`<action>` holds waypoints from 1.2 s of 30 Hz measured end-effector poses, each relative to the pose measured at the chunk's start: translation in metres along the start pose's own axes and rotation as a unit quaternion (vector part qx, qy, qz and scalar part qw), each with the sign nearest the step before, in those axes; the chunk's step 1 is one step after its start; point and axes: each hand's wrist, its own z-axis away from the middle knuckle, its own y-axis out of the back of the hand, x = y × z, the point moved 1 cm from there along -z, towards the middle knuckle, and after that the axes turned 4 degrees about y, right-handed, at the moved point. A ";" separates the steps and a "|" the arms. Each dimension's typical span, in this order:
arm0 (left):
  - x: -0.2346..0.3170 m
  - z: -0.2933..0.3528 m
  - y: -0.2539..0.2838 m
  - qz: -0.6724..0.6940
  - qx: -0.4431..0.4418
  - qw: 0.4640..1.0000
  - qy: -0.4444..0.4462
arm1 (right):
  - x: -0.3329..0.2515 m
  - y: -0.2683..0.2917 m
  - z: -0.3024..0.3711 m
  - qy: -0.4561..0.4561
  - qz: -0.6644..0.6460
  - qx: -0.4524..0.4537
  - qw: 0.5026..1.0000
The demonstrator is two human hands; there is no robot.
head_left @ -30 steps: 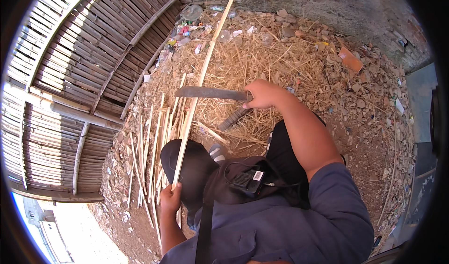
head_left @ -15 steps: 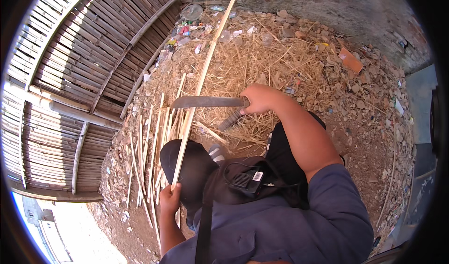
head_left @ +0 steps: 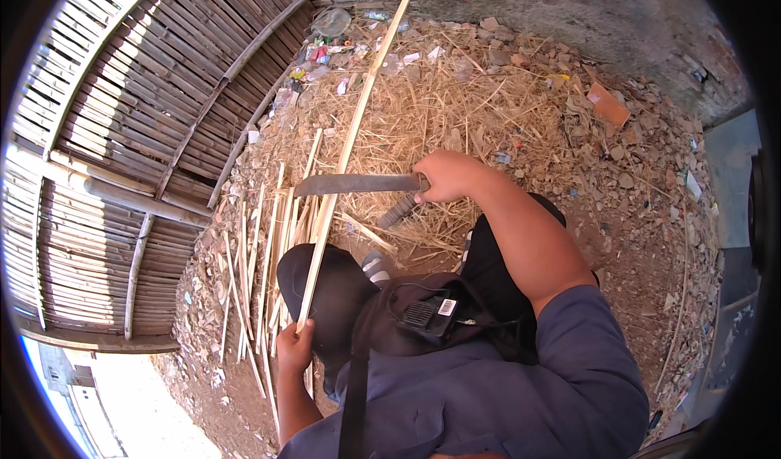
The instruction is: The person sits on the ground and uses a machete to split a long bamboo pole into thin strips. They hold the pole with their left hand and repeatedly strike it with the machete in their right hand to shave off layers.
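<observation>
A long pale bamboo strip (head_left: 352,138) slants from my lap up toward the brick wall. Its near end is gripped in my left hand (head_left: 294,348), beside my left knee. My right hand (head_left: 446,176) is closed round the handle of a machete (head_left: 358,184). The dark blade points left and lies across the strip around its middle; whether its edge bites into the wood cannot be made out. Below my right hand, a dark, ridged, rod-like piece (head_left: 399,211) slants down over the straw; its link to the machete is unclear.
Several cut bamboo strips (head_left: 262,272) lie on the ground left of my knee. Straw shavings (head_left: 472,109) cover the ground ahead, with litter and rubble around them. A slatted bamboo wall (head_left: 122,134) stands left, a brick wall (head_left: 569,20) at the back.
My right hand and the machete have shifted slightly left and nearer to me along the strip. My left hand and the strip are almost unmoved.
</observation>
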 end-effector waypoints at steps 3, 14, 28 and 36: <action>-0.004 -0.003 -0.001 -0.007 -0.002 1.000 0.000 | 0.009 0.006 0.000 -0.005 -0.004 0.024 1.000; -0.005 -0.004 -0.003 0.005 -0.008 1.000 -0.003 | 0.023 0.003 0.001 -0.013 -0.031 0.077 0.996; 0.008 0.002 -0.001 0.016 -0.001 1.000 -0.001 | 0.030 0.012 0.003 -0.040 -0.023 0.069 0.997; 0.006 0.002 -0.001 0.022 -0.002 1.000 0.000 | 0.022 0.004 -0.004 -0.026 -0.015 0.054 0.998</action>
